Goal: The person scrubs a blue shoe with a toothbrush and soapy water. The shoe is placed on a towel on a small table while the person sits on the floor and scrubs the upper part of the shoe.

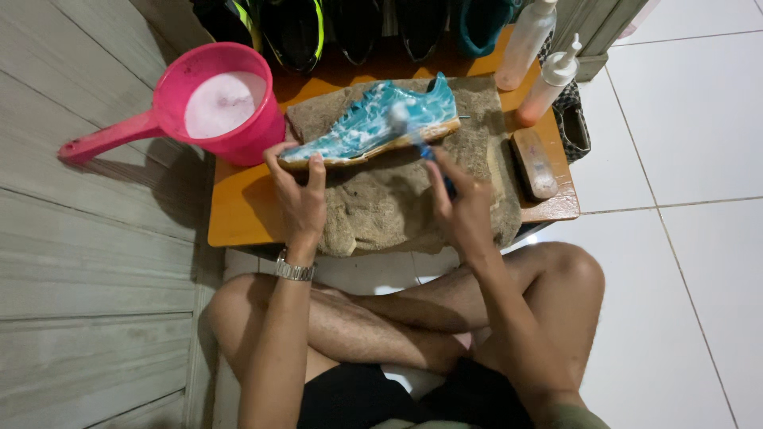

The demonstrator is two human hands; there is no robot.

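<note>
Clearly the scrubbing of the shoe is under way: the teal-and-white patterned sports shoe with a tan sole [373, 123] lies on its side on a rumpled beige towel [381, 199], a little above the middle of the frame, its toe pointing to the left. The left hand [298, 191] steadies it at the toe end, thumb and fingers [274, 155] pressed against the sole edge, gripping the shoe. The right hand [461, 202] is clenched round the blue handle of a small brush [409, 127], whose blurred, foamy head meets the shoe's upper near the heel half. The towel covers most of a low orange wooden surface [238, 206].

At the upper left stands a pink plastic dipper with a long handle [191, 111], full of white suds, just beside the shoe's toe. Two white plastic bottles with orange bases [536, 59] stand at the upper right, and a wooden scrubbing brush [532, 163] lies below them near the surface's right edge. Dark shoes [350, 28] line the top of the frame.

Judging from the foam on the upper, the wash is partway along. A next move would call for a firm hold at the toe so the shoe does not slide on the towel, and short strokes kept on the fabric rather than the sole.
</note>
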